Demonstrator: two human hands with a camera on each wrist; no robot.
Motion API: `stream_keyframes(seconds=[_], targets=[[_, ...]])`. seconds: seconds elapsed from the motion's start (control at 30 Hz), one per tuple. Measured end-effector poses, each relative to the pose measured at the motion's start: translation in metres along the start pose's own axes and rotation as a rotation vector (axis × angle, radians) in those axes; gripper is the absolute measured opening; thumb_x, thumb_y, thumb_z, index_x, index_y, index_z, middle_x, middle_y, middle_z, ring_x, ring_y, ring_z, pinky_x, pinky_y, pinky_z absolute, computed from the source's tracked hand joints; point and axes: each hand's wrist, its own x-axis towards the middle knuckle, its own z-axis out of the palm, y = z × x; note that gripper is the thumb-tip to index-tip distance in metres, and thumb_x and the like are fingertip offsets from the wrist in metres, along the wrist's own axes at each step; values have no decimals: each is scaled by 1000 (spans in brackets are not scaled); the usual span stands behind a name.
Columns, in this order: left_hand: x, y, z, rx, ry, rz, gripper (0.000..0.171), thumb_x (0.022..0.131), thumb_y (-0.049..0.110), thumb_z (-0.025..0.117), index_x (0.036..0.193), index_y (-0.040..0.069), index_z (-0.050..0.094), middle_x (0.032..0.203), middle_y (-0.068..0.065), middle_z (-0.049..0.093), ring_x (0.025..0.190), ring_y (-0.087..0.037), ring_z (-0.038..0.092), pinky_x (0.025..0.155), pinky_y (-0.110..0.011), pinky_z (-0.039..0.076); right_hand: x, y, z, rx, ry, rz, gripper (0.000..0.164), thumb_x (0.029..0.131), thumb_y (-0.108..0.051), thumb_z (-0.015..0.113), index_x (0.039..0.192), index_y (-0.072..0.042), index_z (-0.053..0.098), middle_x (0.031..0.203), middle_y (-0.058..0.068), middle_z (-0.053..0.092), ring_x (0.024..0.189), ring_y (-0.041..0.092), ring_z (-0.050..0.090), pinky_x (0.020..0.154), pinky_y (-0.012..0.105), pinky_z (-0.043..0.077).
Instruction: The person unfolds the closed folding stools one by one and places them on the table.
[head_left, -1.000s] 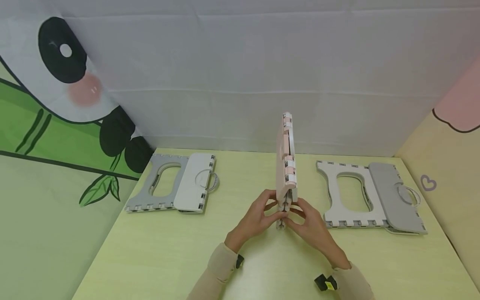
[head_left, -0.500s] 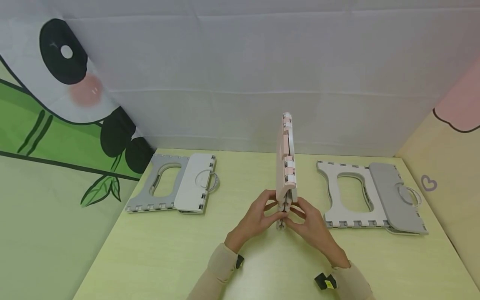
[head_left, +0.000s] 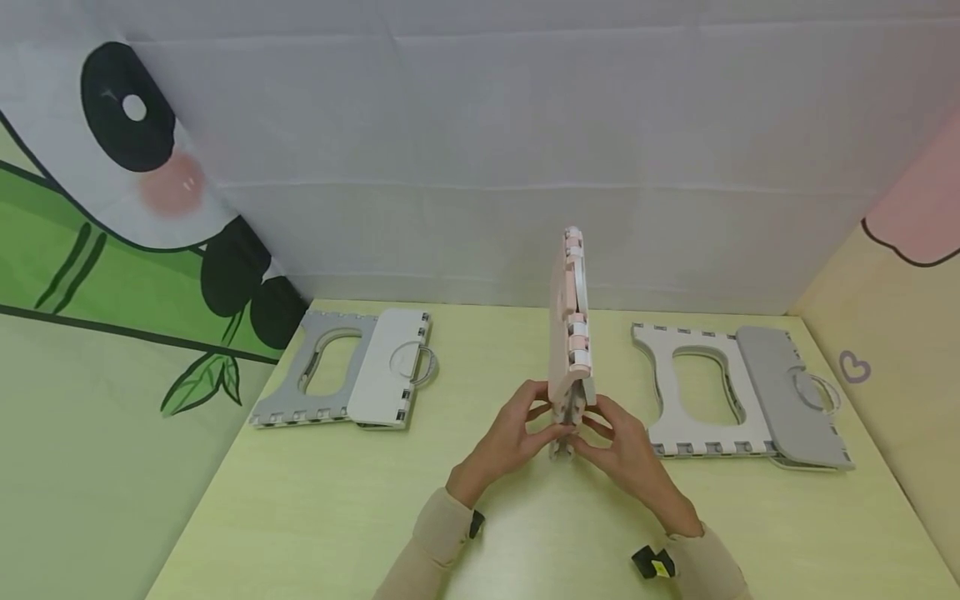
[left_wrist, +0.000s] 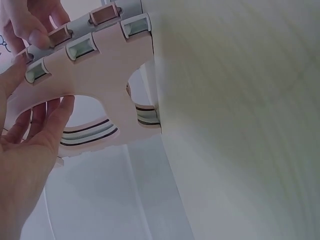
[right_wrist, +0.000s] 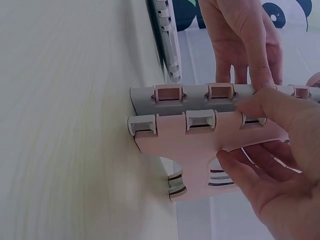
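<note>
Grey-white cloth (head_left: 480, 150) fills the back of the scene, hanging behind a pale yellow-green table (head_left: 337, 517), with a cartoon-printed panel (head_left: 52, 400) at the left of the frame. Just right of centre, a pink-and-white folding stool (head_left: 560, 333) stands upright on the table, its hinged edge turned toward the person. Both hands grip its near, lower end. On the left hand (head_left: 517, 429) the fingers are bent round the side, and in the left wrist view their tips reach the rim of a cutout. On the right hand (head_left: 618, 442) the thumb presses the hinged edge while the fingers curl beneath, around the pink panel. Two folded stools lie flat: a grey-and-white one (head_left: 382, 367) at the left, a white-and-grey one (head_left: 795, 392) at the right.
</note>
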Motion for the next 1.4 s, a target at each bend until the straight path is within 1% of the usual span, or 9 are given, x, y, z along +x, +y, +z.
stream_keyframes(seconds=[0.17,0.47,0.73,0.83,1.0,1.07,1.17,1.3,1.4], targets=[[0,0,-2,1,-7,10,56,94,9,76,140,5,45,137,-11,52,126,-26,57,106,-38,50,0,0,-3,-3,-2,-11,63,81,14,80,137,3,54,132,18,61,122,39,61,95,37,56],[-1,-1,-6,15,18,61,55,92,3,77,137,1,47,132,-14,54,121,-30,57,104,-41,51,0,-1,-7,-12,-4,-27,63,81,15,79,137,4,54,132,21,60,122,41,61,93,40,57],[-1,-2,-6,21,38,70,59,86,-9,78,135,-5,46,129,-22,53,117,-38,57,102,-50,52,-1,2,-11,-16,3,-46,63,80,16,80,137,5,55,130,21,61,119,42,62,93,39,57],[-2,4,-7,24,41,75,59,84,-14,77,134,-9,45,128,-25,53,117,-42,56,101,-53,52,-1,3,-12,-20,2,-49,62,80,16,80,136,6,55,129,21,62,118,42,63,92,40,57],[-2,25,-13,4,38,73,55,85,-16,75,131,-10,46,127,-26,53,117,-43,57,100,-56,51,-2,2,-14,-11,2,-53,62,80,16,80,135,5,55,129,21,62,118,42,63,91,43,57],[-2,30,-15,7,38,77,54,85,-15,75,131,-10,46,127,-26,54,117,-42,57,100,-56,51,-2,2,-15,-9,3,-56,62,80,15,80,136,4,56,130,21,62,118,42,63,91,44,57],[-3,31,-16,25,40,82,54,86,-13,75,131,-9,46,128,-25,54,118,-41,58,100,-55,52,-2,4,-15,-10,3,-61,63,79,16,80,136,4,55,130,20,61,118,41,62,91,43,57],[-4,28,-18,40,44,86,54,87,-10,76,132,-9,45,127,-25,54,118,-42,59,100,-53,53,-3,7,-16,-11,0,-57,64,79,17,80,136,4,55,130,20,61,118,40,62,91,41,57],[-5,28,-19,48,46,94,53,87,-11,75,131,-10,45,127,-25,54,117,-42,59,99,-53,53,-3,9,-16,-3,-2,-45,64,79,17,80,136,4,55,131,19,61,120,33,62,92,40,57]])
